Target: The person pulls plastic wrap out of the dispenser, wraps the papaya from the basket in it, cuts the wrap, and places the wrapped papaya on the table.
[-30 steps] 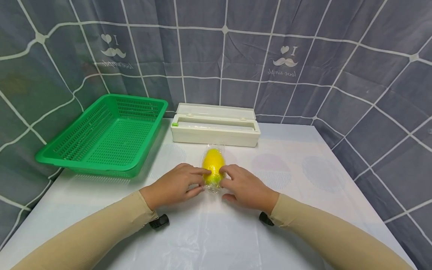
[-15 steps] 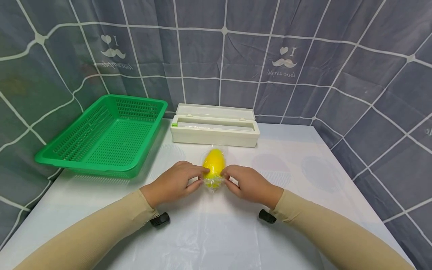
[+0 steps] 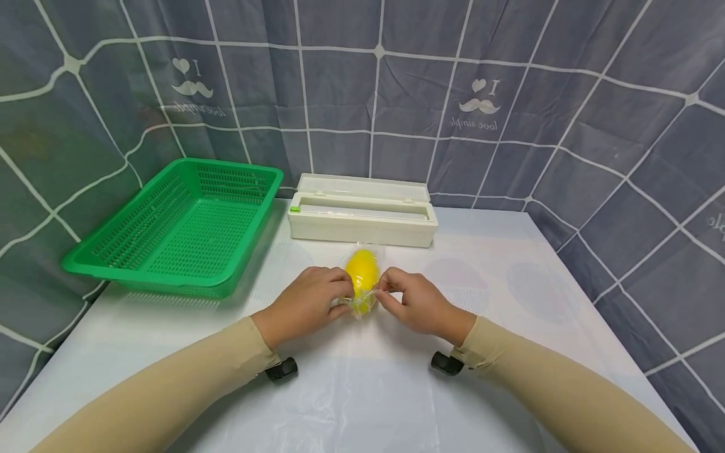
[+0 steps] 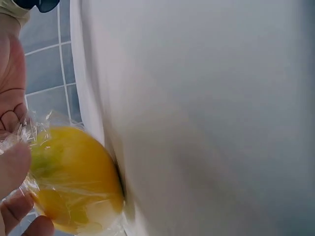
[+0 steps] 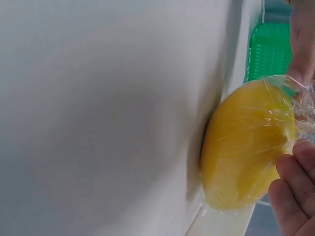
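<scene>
A yellow mango (image 3: 362, 269), greenish at its near end, lies on the table with clear cling film (image 3: 363, 304) around it. My left hand (image 3: 308, 301) pinches the film at the fruit's near left side. From the opposite side my right hand (image 3: 420, 302) pinches the film between thumb and fingertips. In the left wrist view, the bunched film stands out beyond the greenish end of the mango (image 4: 78, 172). Loose film also shows beside the mango (image 5: 246, 147) in the right wrist view, near the fingers.
A white cling film dispenser (image 3: 362, 231) with its lid raised stands behind the mango. A green plastic basket (image 3: 238, 267) is at the back left of the white table (image 3: 362, 402). Grey checked curtains (image 3: 419, 82) enclose the back and sides.
Both hands have gone from touching the mango's sides to pinching the film at its near end. The left hand has shifted slightly right and its fingers are more curled.
</scene>
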